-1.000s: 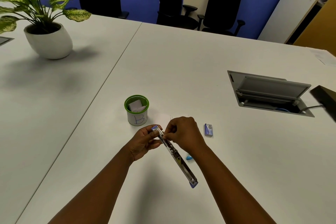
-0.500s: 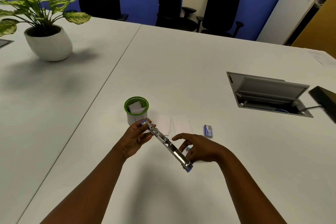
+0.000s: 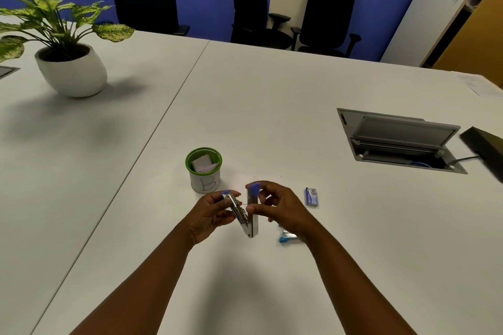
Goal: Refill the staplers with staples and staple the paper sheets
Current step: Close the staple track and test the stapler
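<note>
A silver stapler with purple ends point(image 3: 251, 221) is held just above the white table, folded into a narrow V with its hinge pointing down. My left hand point(image 3: 211, 213) grips its left arm. My right hand point(image 3: 280, 208) pinches the right arm, which stands nearly upright with its purple tip on top. A small purple staple box point(image 3: 311, 196) lies on the table right of my right hand. A light-blue stapler point(image 3: 285, 238) peeks out under my right wrist. The paper sheets are hidden behind my hands.
A green-rimmed white cup marked "B" point(image 3: 204, 171) holding folded paper stands just behind my left hand. A potted plant point(image 3: 71, 68) sits far left. An open cable hatch point(image 3: 400, 141) and a black device point(image 3: 487, 147) lie at the right. Office chairs point(image 3: 253, 8) line the far edge.
The stapler was spread out flat in my left hand; my right hand has taken its far arm and swung it up, so it now forms a narrow V.
</note>
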A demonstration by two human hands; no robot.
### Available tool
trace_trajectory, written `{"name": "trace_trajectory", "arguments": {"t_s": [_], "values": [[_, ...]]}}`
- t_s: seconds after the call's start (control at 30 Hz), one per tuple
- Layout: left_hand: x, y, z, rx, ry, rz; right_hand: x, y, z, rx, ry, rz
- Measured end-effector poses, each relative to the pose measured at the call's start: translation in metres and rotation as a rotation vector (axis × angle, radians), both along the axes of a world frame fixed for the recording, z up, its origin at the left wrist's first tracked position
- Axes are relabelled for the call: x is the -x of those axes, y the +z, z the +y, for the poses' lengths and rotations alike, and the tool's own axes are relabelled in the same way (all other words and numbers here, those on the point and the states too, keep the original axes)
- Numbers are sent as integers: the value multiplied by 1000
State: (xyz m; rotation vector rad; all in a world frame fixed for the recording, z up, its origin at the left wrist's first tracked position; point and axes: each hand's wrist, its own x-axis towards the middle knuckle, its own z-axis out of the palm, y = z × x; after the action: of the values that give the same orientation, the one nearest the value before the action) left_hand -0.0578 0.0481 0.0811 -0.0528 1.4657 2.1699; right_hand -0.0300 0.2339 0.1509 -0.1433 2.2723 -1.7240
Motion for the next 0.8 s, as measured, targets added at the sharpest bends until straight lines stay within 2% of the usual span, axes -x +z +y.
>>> {"name": "trace_trajectory", "arguments": {"t_s": [0.1,0.23,0.37,0.5,0.6,0.7,0.73,0.8], "values": [[2,-5,3,24,7,-2,-2,-1,-11,48,-11,-119],[3,-3,5,14,1,23,-7,-4,-17,181,120,-419],[3,2,1,112,-69,98,-8,-8,-14,169,167,-465],[3,1,1,231,-129,177,-7,-11,-10,48,177,-398],[1,2,5,173,-184,151,-6,-16,-12,-28,191,-272],[4,2,6,87,-136,84,-8,-27,-16,-132,75,-98],[5,1,5,112,-82,73,-9,-31,-15,-194,29,-23],[6,-6,3,370,49,108,-12,-38,-13,-300,-13,89]]}}
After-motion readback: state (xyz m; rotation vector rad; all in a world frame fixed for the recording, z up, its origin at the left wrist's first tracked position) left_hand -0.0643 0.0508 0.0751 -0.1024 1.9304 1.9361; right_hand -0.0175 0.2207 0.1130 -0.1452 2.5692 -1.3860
